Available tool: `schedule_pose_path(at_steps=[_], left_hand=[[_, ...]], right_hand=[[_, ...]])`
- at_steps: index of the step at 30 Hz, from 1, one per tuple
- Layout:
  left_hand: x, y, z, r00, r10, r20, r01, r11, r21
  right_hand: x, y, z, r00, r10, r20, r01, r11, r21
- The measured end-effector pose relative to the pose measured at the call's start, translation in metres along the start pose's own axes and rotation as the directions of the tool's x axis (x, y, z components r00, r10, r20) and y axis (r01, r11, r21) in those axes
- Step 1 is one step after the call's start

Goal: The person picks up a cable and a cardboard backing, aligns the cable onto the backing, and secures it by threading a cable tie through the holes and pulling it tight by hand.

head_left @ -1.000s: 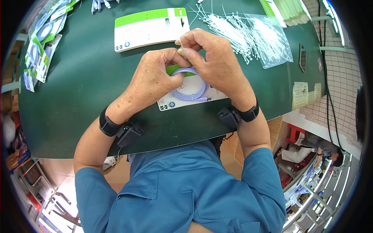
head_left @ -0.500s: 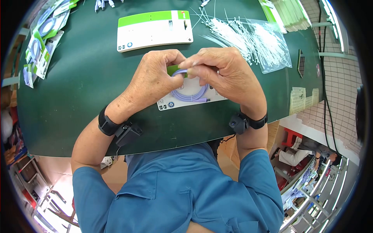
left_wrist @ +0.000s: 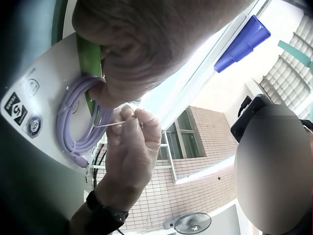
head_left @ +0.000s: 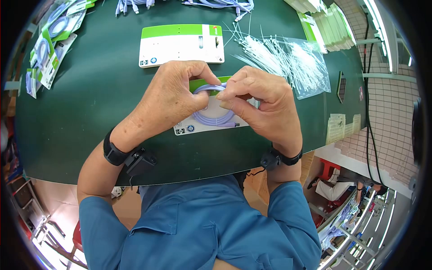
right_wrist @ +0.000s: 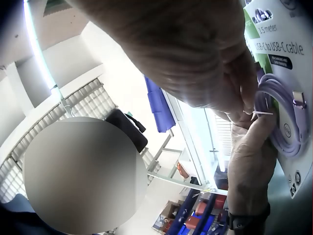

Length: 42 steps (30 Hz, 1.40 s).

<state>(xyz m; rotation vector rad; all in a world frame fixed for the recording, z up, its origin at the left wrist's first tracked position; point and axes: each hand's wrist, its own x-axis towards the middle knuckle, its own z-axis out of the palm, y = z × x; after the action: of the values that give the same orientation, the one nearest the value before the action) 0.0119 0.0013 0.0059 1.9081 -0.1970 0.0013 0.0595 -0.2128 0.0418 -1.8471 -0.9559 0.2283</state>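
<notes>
A coiled lilac USB-C cable (head_left: 211, 121) lies against a white and green printed card (head_left: 198, 129) on the table in front of the person. The left hand (head_left: 173, 92) grips coil and card near the top, its thumb inside the loop and its index finger at the card's upper edge. Beside it the right hand (head_left: 270, 101) pinches a thin white cable tie (left_wrist: 110, 124) between thumb and fingertips. In the left wrist view that tie runs from the coil to the right hand (left_wrist: 132, 147). Another tie binds the coil near the cable's plug (left_wrist: 79, 160).
Behind the hands is a stack of cards (head_left: 180, 45). Loose white cable ties (head_left: 265, 56) spill from a clear bag (head_left: 312, 67). Carded cables (head_left: 56, 58) lie at the far left, lilac cables (head_left: 135, 5) at the back, and more cards (head_left: 333, 29) at the back right.
The right hand has come down and to the right from above the left fingertips to beside the coil. The left hand keeps its grip. The head view has shifted, showing more cables at the back.
</notes>
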Motion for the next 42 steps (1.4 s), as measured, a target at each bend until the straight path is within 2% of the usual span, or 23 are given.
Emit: schedule_pose_path(at_steps=[4,8,13,16,22,25,28,42], left_hand=[[0.001,0.005,-0.007,1.000,0.013,-0.017,-0.013,1.000,-0.008],[0.000,0.005,-0.010,0.999,0.021,-0.039,-0.022,1.000,-0.019],[0.000,0.005,-0.012,0.998,0.026,-0.048,-0.026,1.000,-0.003],[-0.001,0.008,-0.013,0.997,0.039,-0.060,-0.040,0.999,-0.017],[-0.004,0.019,-0.020,0.997,0.051,-0.063,-0.053,0.998,-0.033],[-0.004,0.026,-0.028,0.997,-0.069,0.021,0.068,0.997,0.025],[-0.005,0.025,-0.027,1.000,-0.017,-0.003,0.017,1.000,-0.006],[-0.004,0.020,-0.026,0.999,0.027,-0.024,-0.028,0.999,-0.038]], right_hand=[[-0.001,-0.004,0.006,0.993,-0.068,-0.093,0.058,0.993,-0.106],[-0.003,-0.007,0.008,0.985,-0.109,-0.135,0.094,0.989,-0.115],[-0.002,-0.006,0.010,0.972,-0.189,-0.141,0.161,0.968,-0.192],[0.000,-0.001,0.011,0.936,-0.315,-0.159,0.272,0.931,-0.243],[0.003,0.004,0.009,0.904,-0.388,-0.180,0.352,0.913,-0.204],[0.002,0.005,0.013,0.890,-0.411,-0.196,0.368,0.903,-0.219],[0.002,0.007,0.016,0.862,-0.463,-0.207,0.407,0.876,-0.259],[0.002,0.003,0.017,0.890,-0.426,-0.163,0.369,0.883,-0.290]])
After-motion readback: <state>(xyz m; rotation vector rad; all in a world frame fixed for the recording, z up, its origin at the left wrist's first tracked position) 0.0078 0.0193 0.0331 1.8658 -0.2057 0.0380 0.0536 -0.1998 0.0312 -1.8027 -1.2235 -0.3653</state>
